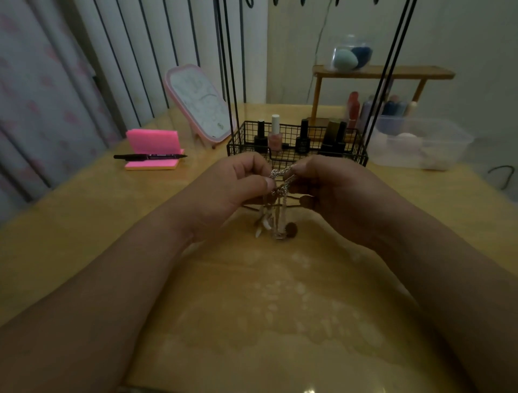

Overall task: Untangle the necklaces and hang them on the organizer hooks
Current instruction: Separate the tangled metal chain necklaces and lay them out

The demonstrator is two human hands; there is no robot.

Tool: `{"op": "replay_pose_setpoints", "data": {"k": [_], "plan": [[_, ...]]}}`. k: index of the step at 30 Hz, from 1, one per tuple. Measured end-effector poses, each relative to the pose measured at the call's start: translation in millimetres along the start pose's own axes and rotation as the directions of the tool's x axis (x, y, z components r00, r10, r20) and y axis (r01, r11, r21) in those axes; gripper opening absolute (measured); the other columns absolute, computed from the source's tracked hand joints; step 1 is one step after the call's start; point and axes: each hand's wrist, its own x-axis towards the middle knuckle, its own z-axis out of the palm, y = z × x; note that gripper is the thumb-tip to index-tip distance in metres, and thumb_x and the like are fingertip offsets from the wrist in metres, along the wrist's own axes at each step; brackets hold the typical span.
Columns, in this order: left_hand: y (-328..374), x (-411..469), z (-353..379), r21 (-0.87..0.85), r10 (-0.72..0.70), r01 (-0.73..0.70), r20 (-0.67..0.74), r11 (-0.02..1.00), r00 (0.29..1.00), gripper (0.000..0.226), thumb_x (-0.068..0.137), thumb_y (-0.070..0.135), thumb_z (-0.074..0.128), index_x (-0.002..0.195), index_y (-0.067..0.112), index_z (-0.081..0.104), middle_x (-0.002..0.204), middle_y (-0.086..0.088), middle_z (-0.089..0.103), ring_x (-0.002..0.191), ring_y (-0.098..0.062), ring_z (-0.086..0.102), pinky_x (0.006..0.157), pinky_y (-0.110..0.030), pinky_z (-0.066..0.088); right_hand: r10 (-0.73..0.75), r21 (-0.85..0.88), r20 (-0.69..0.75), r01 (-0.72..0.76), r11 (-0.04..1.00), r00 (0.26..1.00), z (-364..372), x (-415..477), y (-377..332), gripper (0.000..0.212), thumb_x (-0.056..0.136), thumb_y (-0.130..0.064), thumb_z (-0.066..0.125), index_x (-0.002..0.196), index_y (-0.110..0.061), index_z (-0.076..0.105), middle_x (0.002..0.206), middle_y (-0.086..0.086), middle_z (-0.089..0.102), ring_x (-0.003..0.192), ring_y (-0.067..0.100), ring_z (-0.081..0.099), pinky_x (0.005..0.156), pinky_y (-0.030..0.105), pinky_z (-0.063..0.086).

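A knot of silver chain necklaces [281, 182] hangs between my two hands above the wooden table [84, 238]. My left hand [232, 190] pinches the tangle from the left with thumb and fingers. My right hand [333, 190] pinches it from the right. Pale shell-like and brown round pendants [276, 225] dangle below the knot, just over the table. Right behind my hands stands the black wire organizer [297, 140], with its thin upright rods [231, 70] rising past the top edge. Only the tips of its hooks [276, 2] show at the very top.
The organizer's basket holds several nail polish bottles [274, 134]. A pink sticky-note block [152, 148] with a black marker [150, 157] lies at the left, and a pink-framed mirror [199, 103] stands behind it. At the right are a clear plastic box [420, 146] and a small wooden shelf [384, 73].
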Motion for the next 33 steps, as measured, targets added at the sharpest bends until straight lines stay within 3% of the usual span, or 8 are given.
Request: {"op": "replay_pose_setpoints", "data": {"k": [3, 7, 10, 13, 19, 22, 27, 33], "plan": [[2.2, -1.7, 1.7, 0.062, -0.03, 0.027, 0.045, 0.998, 0.999, 0.019, 0.099, 0.0, 0.059, 0.093, 0.016, 0.067, 0.087, -0.002, 0.069, 0.086, -0.019, 0.067, 0.088, -0.039, 0.057, -0.015, 0.012, 0.002, 0.015, 1.0, 1.0, -0.4, 0.1, 1.0, 0.012, 0.099, -0.016, 0.057, 0.095, -0.013, 0.067, 0.09, 0.001, 0.064, 0.084, 0.015, 0.057, 0.075, 0.033, 0.044], [4.5, -5.0, 3.1, 0.075, -0.052, 0.045, 0.09, 0.996, 0.995, 0.011, 0.099, 0.003, 0.062, 0.098, 0.012, 0.066, 0.091, -0.003, 0.07, 0.091, -0.022, 0.069, 0.091, -0.039, 0.058, -0.033, -0.012, 0.008, 0.033, 0.999, 0.999, -0.4, 0.7, 2.1, 0.011, 0.103, -0.018, 0.057, 0.102, -0.01, 0.065, 0.083, -0.002, 0.067, 0.073, 0.01, 0.061, 0.063, 0.025, 0.048], [3.6, -5.0, 1.3, 0.003, -0.046, 0.046, 0.076, 0.999, 0.996, 0.01, 0.1, 0.002, 0.061, 0.098, 0.012, 0.064, 0.091, -0.006, 0.071, 0.088, -0.024, 0.07, 0.087, -0.039, 0.06, -0.049, -0.148, -0.084, 0.036, 0.988, 0.995, -0.9, 2.7, 4.4, 0.015, 0.104, -0.023, 0.058, 0.107, -0.011, 0.067, 0.082, -0.005, 0.07, 0.073, 0.011, 0.065, 0.064, 0.025, 0.052], [4.7, -4.6, 2.1, -0.099, -0.051, 0.058, 0.067, 0.993, 0.996, 0.011, 0.1, -0.001, 0.056, 0.099, 0.009, 0.061, 0.087, -0.011, 0.071, 0.083, -0.031, 0.072, 0.081, -0.043, 0.058, -0.035, -0.149, -0.117, 0.018, 0.989, 0.992, -3.1, 3.5, 3.9, 0.011, 0.103, -0.014, 0.058, 0.109, -0.012, 0.067, 0.085, -0.001, 0.072, 0.074, 0.014, 0.068, 0.066, 0.029, 0.053], [5.7, -3.5, 1.6, -0.228, -0.067, 0.07, 0.024, 0.971, 0.998, 0.007, 0.093, 0.004, 0.061, 0.096, 0.009, 0.058, 0.086, -0.014, 0.071, 0.074, -0.03, 0.072, 0.064, -0.035, 0.058, -0.108, -0.359, 0.018, 0.107, 0.927, 0.994, -3.2, -0.5, 3.0, 0.013, 0.095, -0.01, 0.065, 0.102, -0.02, 0.07, 0.093, -0.004, 0.071, 0.085, 0.015, 0.067, 0.074, 0.034, 0.055], [4.1, -3.1, 0.9, -0.224, -0.08, 0.081, 0.016, 0.971, 0.997, 0.009, 0.09, 0.013, 0.066, 0.095, 0.012, 0.059, 0.085, -0.013, 0.07, 0.074, -0.029, 0.072, 0.061, -0.035, 0.056, -0.163, -0.401, 0.028, 0.16, 0.902, 0.986, -1.2, -1.8, 4.1, 0.009, 0.095, -0.018, 0.071, 0.103, -0.023, 0.07, 0.09, -0.008, 0.071, 0.084, 0.012, 0.067, 0.072, 0.029, 0.055], [6.3, -4.3, 2.2, -0.209, -0.087, 0.081, -0.02, 0.974, 0.996, 0.007, 0.096, 0.01, 0.067, 0.094, 0.01, 0.06, 0.079, -0.008, 0.065, 0.072, -0.025, 0.066, 0.059, -0.035, 0.056, -0.23, -0.418, 0.029, 0.221, 0.881, 0.973, 0.1, -2.8, 5.5, 0.007, 0.095, -0.023, 0.072, 0.102, -0.023, 0.074, 0.089, -0.011, 0.073, 0.079, -0.001, 0.067, 0.066, 0.011, 0.05], [8.1, -4.2, 2.1, -0.221, -0.076, 0.07, -0.019, 0.973, 0.997, 0.009, 0.098, 0.008, 0.063, 0.093, 0.012, 0.057, 0.082, -0.009, 0.07, 0.071, -0.025, 0.069, 0.059, -0.033, 0.056, -0.243, -0.498, -0.047, 0.188, 0.846, 0.969, 2.1, -1.0, 7.6, 0.004, 0.098, -0.025, 0.068, 0.099, -0.024, 0.072, 0.089, -0.005, 0.073, 0.078, 0.003, 0.067, 0.065, 0.016, 0.051]]}}
